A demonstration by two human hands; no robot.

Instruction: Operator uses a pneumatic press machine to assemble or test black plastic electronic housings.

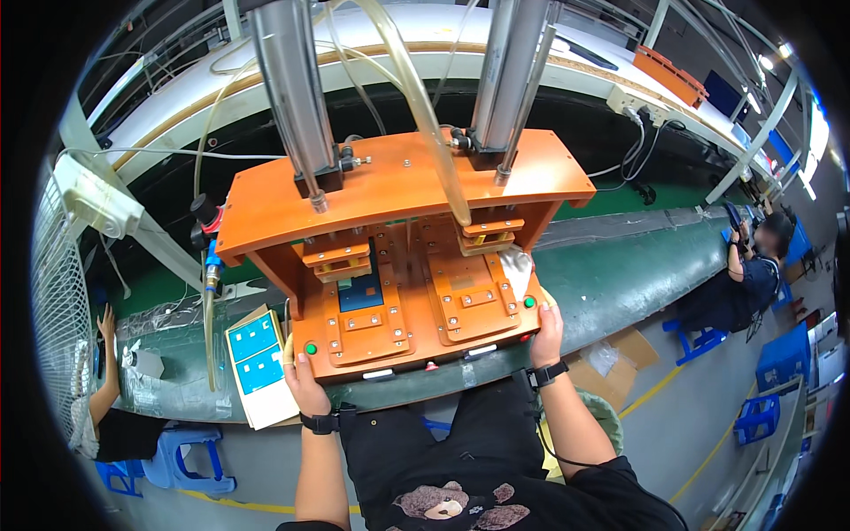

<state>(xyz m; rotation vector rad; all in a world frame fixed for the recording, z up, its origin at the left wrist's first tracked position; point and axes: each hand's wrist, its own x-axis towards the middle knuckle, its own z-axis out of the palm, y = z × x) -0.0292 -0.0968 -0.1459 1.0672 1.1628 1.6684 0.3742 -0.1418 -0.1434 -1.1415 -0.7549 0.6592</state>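
An orange pneumatic press [407, 190] stands in front of me, with two upright cylinders on its top. My left hand [305, 386] is at the near left corner of its base, fingers stretched along the side, thumb close below a green button [311, 349]. At the near right corner, my right hand [546, 336] lies likewise, its thumb beside another green button [529, 303]. Both hands are open, though some fingers are hidden by the base. A blue sheet [361, 288] lies in the left fixture, partly under the pressing block. Silvery film [516, 270] sits beside the right fixture.
Left of the press, blue sheets [254, 353] lie on cardboard on the green bench [637, 257]. An air regulator [211, 252] and hoses stand nearby. An open carton [615, 363] is at the right. Other people work at far left and far right, near blue stools [190, 460].
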